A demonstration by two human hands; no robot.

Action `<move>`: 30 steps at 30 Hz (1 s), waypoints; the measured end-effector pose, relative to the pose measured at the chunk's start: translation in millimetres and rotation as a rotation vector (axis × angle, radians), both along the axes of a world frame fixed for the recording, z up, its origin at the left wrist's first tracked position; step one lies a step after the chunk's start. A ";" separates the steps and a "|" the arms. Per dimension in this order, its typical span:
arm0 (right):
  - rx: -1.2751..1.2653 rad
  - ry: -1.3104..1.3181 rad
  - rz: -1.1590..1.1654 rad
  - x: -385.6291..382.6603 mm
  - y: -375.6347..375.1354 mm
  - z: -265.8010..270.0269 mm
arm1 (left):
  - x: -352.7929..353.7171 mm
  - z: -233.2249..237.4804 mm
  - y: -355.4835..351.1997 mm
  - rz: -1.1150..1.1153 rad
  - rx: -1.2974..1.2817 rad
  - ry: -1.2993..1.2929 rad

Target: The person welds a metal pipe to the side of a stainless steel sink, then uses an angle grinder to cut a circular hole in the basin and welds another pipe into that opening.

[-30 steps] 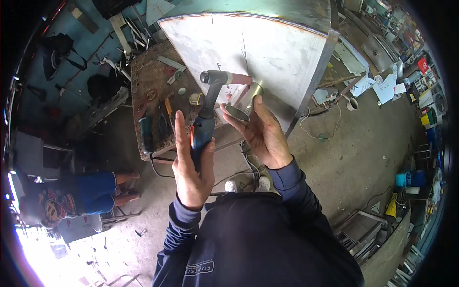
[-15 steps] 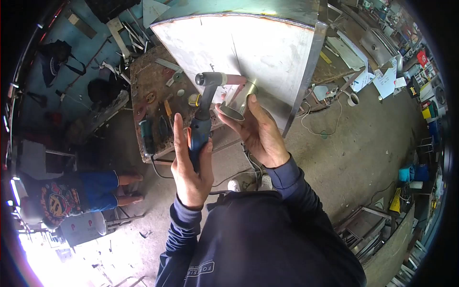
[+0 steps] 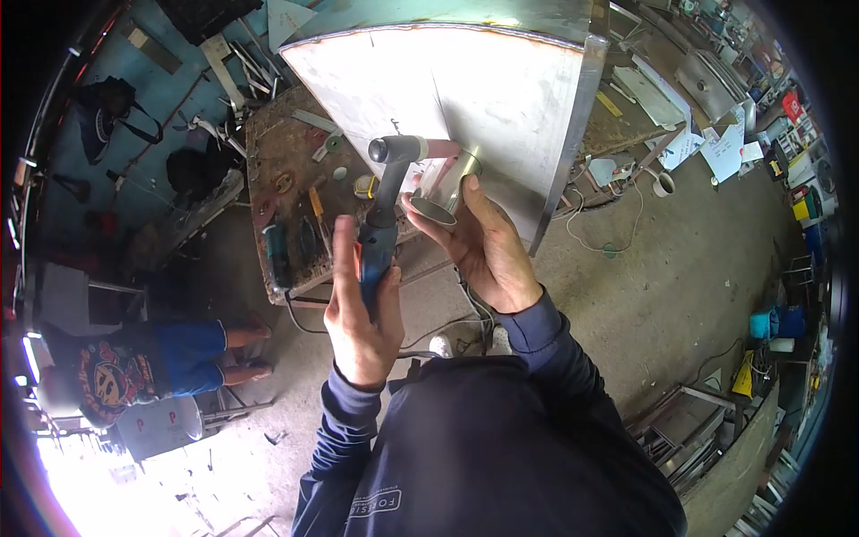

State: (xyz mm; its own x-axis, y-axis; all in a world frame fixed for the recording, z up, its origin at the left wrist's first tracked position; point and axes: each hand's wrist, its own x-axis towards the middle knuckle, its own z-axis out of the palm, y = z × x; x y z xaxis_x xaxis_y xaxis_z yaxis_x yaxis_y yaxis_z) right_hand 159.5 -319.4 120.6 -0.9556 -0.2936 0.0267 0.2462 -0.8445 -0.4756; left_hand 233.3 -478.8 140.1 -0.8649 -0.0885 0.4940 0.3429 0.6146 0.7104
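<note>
My left hand [image 3: 361,336] is closed around the blue handle of a TIG welding torch [image 3: 383,206], with one finger stretched up along its side. The torch has an orange switch, a black angled head and a pinkish nozzle that points right, close to the top of a short metal pipe [image 3: 453,190]. My right hand [image 3: 494,258] grips that pipe between thumb and fingers, holding its far end against a large sheet-metal panel [image 3: 510,98]. The pipe's open round end faces me. Whether the nozzle tip touches the pipe or panel cannot be told.
A worn wooden workbench [image 3: 268,134] carries hand tools and a green-bodied power tool [image 3: 276,255]. Cables [image 3: 465,313] run across the floor near my feet. Another person [image 3: 134,367] is at the left. Sheet offcuts [image 3: 644,98] lie at the upper right.
The torch and my left hand have shifted very slightly to the right. My right hand and the pipe have hardly moved.
</note>
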 end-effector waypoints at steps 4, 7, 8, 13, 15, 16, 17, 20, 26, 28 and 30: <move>0.004 -0.009 -0.002 0.2 0.8 -0.4 | -1.1 0.4 -4.0 0.022 -0.296 0.153; 0.002 -0.020 -0.012 1.8 0.3 4.3 | 2.9 0.3 3.8 -0.003 -0.034 0.050; 0.003 -0.019 -0.010 1.3 -0.3 4.4 | 2.7 -3.2 3.6 -0.007 0.014 0.070; 0.007 -0.043 -0.031 1.4 -1.5 6.3 | 4.6 -7.8 0.4 0.006 0.073 0.034; 0.023 -0.036 -0.025 0.2 -0.7 4.3 | 3.4 -9.3 0.6 0.004 0.082 0.030; 0.038 -0.030 -0.020 -0.3 -0.5 3.7 | 2.9 -10.2 0.2 0.000 0.089 0.025; 0.040 -0.029 -0.020 -0.5 -0.4 4.9 | 2.3 -10.9 -0.6 0.000 0.090 0.026; 0.056 -0.035 -0.015 1.0 0.9 6.7 | 2.7 -13.1 -4.2 0.001 0.169 0.017; 0.108 0.027 -0.054 2.7 2.2 2.7 | 7.0 -7.8 -15.0 0.046 0.507 -0.020; 0.380 0.125 -0.072 11.4 17.1 -0.2 | 8.7 -12.3 -20.6 0.056 0.564 0.017; 0.824 0.239 -0.219 30.7 36.0 2.1 | 11.6 -19.2 -29.3 0.078 0.642 0.043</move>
State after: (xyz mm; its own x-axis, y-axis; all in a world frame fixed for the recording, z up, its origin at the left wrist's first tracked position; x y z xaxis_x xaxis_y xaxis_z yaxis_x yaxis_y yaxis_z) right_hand 190.3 -283.4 122.7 -0.9885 -0.1185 0.0937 -0.0648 -0.2272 -0.9717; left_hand 244.9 -508.1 120.9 -0.8244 -0.4399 0.3562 0.3508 0.0968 0.9314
